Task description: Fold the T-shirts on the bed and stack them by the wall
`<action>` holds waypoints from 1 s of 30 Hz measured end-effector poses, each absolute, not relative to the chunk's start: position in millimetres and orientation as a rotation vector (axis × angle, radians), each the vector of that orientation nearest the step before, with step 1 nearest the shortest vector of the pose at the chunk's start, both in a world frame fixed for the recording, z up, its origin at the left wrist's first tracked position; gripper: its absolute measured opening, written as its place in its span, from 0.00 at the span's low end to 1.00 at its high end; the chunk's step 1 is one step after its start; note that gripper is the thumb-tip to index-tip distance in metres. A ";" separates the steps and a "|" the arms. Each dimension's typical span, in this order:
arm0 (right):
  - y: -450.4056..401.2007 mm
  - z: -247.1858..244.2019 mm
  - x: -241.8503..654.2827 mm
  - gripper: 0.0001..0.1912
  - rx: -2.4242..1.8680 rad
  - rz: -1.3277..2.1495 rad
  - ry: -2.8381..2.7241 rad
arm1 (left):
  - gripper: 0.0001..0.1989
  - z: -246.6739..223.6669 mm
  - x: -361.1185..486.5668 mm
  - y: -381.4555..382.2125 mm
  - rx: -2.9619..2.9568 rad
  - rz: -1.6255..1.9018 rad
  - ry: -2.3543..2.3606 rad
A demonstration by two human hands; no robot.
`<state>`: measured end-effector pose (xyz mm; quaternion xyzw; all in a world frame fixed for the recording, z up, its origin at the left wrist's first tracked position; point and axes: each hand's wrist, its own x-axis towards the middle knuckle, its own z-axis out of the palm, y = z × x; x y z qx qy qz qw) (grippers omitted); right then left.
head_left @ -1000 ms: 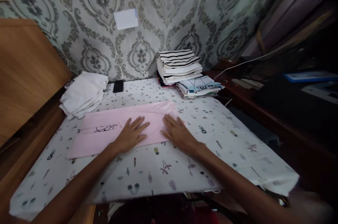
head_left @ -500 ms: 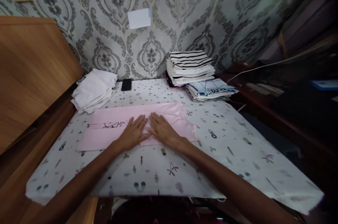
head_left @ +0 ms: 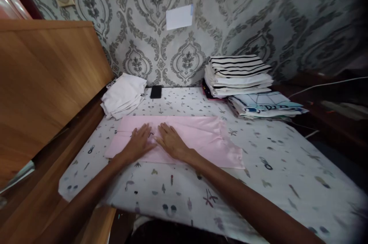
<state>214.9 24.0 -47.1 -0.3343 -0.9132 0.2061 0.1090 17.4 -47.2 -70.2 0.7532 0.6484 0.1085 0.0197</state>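
A pink garment (head_left: pixel 198 136), folded into a long strip, lies across the table with a frilled edge at its right end. My left hand (head_left: pixel 139 142) rests flat on its left part, fingers stretched out, covering most of a black print. Close beside it, my right hand (head_left: pixel 172 142) presses flat on the middle of the cloth, fingers extended. Neither hand grips anything. Wrinkles run through the pink cloth to the right of my right hand.
White cloths (head_left: pixel 123 96) lie heaped at the back left, near a black phone (head_left: pixel 156 91). Folded striped and white clothes (head_left: pixel 240 75) are stacked at the back right, beside another folded pile (head_left: pixel 267 105). A wooden panel (head_left: pixel 48 90) borders the left. A patterned sheet (head_left: pixel 172 213) covers the table.
Both hands have slid leftward along the pink garment, and my left hand now covers most of the black print. The camera view has turned to the left.
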 end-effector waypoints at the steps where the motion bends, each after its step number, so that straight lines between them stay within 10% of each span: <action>1: 22.3 -48.4 211.5 0.38 -0.967 0.593 -2.691 | 0.34 -66.5 0.5 -50.6 2.279 0.396 2.098; 30: -78.5 -25.0 92.3 0.12 -0.539 0.334 -2.878 | 0.12 -24.6 -97.7 -0.7 1.276 0.366 2.648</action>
